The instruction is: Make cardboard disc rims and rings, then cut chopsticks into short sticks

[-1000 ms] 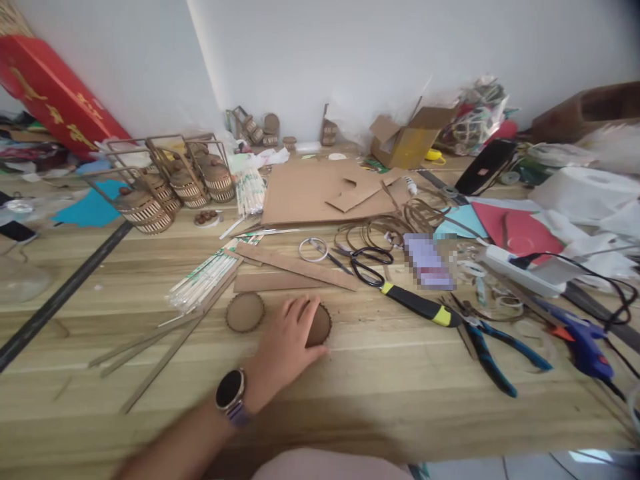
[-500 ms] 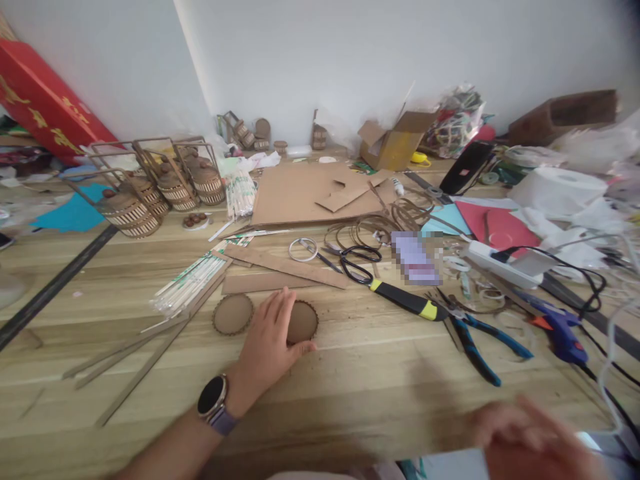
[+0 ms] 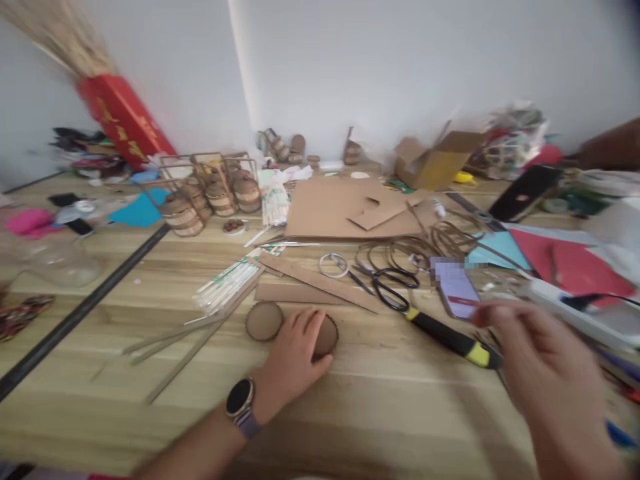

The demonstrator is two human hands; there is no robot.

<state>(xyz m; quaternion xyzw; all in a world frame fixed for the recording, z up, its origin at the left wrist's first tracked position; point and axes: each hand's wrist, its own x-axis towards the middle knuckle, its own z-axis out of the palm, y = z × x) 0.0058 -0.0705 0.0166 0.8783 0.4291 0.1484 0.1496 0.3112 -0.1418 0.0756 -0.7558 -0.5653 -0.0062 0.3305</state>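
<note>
My left hand [image 3: 300,353], with a watch on its wrist, lies over the right of two round brown cardboard discs [image 3: 327,335] with beaded-looking rims. Its fingers are stretched across the disc's left side, and the thumb is apart near the lower edge. The other disc [image 3: 265,321] lies flat just left of the fingers. My right hand [image 3: 547,370] is raised over the right side of the table, curled and blurred, near the phone [image 3: 456,290] and the yellow-and-black handled cutter [image 3: 445,335]. Whether it holds anything cannot be made out.
Black-handled scissors [image 3: 393,291], a white ring [image 3: 334,265] and cardboard strips [image 3: 300,293] lie beyond the discs. Packaged sticks [image 3: 233,280] are to the left. Small lidded buckets [image 3: 184,215] stand at the back left, and a power strip [image 3: 555,293] at the right.
My right hand has risen from the lower right edge to above the tools. The view has swung left, so the scene shifts right. My left hand stays on the same disc.
</note>
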